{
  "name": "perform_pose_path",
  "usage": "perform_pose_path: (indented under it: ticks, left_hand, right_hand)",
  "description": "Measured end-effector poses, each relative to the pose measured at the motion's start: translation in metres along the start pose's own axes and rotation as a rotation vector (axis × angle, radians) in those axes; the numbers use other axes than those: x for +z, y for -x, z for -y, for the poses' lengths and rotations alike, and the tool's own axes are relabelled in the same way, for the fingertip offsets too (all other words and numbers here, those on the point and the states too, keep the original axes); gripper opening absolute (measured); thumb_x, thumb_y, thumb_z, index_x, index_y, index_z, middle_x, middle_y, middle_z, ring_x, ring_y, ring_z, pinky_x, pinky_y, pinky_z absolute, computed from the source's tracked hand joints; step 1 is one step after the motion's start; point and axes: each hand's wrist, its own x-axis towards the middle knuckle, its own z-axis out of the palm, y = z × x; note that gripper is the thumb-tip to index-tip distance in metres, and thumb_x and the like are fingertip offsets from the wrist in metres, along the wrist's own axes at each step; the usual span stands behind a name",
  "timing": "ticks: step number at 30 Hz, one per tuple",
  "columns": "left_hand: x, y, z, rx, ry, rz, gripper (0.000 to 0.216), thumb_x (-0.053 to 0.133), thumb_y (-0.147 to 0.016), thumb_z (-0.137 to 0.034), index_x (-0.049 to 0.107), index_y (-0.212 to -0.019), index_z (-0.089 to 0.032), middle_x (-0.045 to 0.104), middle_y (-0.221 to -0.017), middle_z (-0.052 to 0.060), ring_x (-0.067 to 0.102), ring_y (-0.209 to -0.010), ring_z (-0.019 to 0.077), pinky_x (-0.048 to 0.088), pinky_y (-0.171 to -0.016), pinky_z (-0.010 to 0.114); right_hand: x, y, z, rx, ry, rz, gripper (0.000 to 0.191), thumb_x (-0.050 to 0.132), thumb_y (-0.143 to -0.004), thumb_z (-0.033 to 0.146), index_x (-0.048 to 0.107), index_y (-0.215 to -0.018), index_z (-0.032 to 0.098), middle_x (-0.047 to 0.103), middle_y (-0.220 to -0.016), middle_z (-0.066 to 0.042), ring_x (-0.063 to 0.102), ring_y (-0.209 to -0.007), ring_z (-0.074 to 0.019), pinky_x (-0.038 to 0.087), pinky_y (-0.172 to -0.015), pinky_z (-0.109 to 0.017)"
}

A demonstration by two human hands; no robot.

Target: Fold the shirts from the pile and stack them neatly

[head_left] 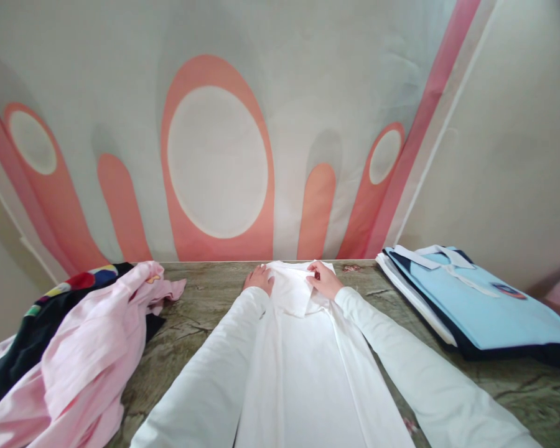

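Observation:
A white shirt (317,373) lies lengthwise on the table, its long sides folded inward and its collar end at the far edge. My left hand (259,279) is at the left corner of the collar end, fingers curled over the fabric edge. On the other side, my right hand (325,281) pinches the cloth near the collar between thumb and fingers. Between the hands a loose flap of the white fabric (292,289) lies slightly rumpled. My fingertips are partly hidden by the cloth.
Left on the wooden table (191,317) is a crumpled heap with a pink garment (93,348) and a black garment (42,330) with coloured patches. At right lies a stack of folded clothes, a light-blue top (504,311) uppermost. A patterned wall (289,93) rises behind the table.

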Motion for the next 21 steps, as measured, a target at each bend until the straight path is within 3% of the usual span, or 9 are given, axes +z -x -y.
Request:
perform_pose_path:
  ticks: [4, 11, 21]
  left_hand:
    - [-0.006, 0.001, 0.002, 0.015, 0.0, -0.017, 0.041, 0.036, -0.085, -0.032, 0.044, -0.123, -0.02, 0.033, -0.137, 0.006, 0.025, -0.127, 0.0238, 0.025, -0.101, 0.045]
    - [-0.006, -0.001, -0.001, 0.133, 0.01, -0.033, 0.038, 0.04, -0.084, -0.029, 0.048, -0.121, -0.023, 0.038, -0.135, -0.001, 0.025, -0.127, 0.0182, 0.024, -0.104, 0.032]
    - [-0.001, -0.002, -0.001, 0.122, 0.005, 0.002, 0.039, 0.034, -0.087, -0.032, 0.043, -0.124, -0.023, 0.036, -0.136, 0.003, 0.029, -0.125, 0.0175, 0.025, -0.103, 0.033]
  right_hand:
    - [0.002, -0.001, -0.006, 0.024, -0.026, -0.027, 0.022, 0.053, -0.071, 0.025, 0.05, -0.093, 0.023, 0.054, -0.072, 0.003, 0.051, -0.065, -0.0132, 0.04, -0.066, -0.026]
    - [0.005, -0.005, -0.016, 0.054, -0.065, -0.033, 0.023, 0.053, -0.071, 0.028, 0.052, -0.093, 0.02, 0.057, -0.073, 0.002, 0.052, -0.065, -0.0124, 0.04, -0.065, -0.025]
    - [0.005, -0.009, -0.02, 0.059, -0.045, -0.012, 0.019, 0.048, -0.075, 0.021, 0.056, -0.092, 0.021, 0.059, -0.074, 0.002, 0.054, -0.067, -0.0126, 0.041, -0.066, -0.025]
